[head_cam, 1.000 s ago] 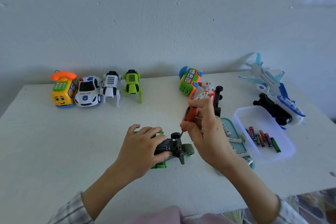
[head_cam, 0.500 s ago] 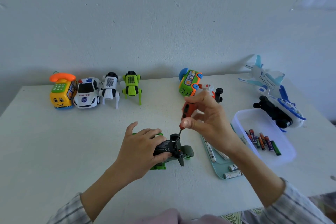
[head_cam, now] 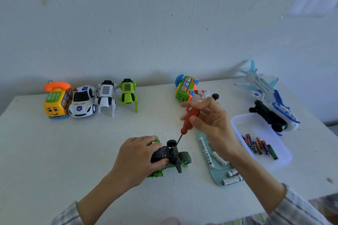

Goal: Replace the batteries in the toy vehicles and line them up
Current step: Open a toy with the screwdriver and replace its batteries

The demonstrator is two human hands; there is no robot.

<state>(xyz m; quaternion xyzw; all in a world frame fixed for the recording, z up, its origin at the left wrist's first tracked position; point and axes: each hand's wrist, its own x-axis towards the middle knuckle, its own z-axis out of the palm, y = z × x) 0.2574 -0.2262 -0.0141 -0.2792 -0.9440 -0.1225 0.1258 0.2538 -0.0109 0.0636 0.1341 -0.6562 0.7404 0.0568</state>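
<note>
A green and grey toy vehicle (head_cam: 180,159) lies upside down near the table's front middle. My left hand (head_cam: 139,155) grips it, fingers over its black underside. My right hand (head_cam: 210,120) pinches a red-handled screwdriver (head_cam: 188,118) whose thin shaft slants down to the toy's underside beside a black wheel. At the back left stand a yellow phone car (head_cam: 56,102), a police car (head_cam: 82,103), a white robot dog (head_cam: 106,97) and a green robot dog (head_cam: 128,94) in a row.
A teal tray (head_cam: 215,170) with white batteries lies right of the toy. A clear tub (head_cam: 256,120) holds several coloured batteries. Further back sit a green bus toy (head_cam: 185,88), a white and red toy (head_cam: 203,95), a pale plane (head_cam: 256,82) and an overturned blue plane (head_cam: 278,115).
My right hand has lifted and drawn back toward the right, raising the screwdriver handle and uncovering the teal tray. My left hand kept its grip on the toy.
</note>
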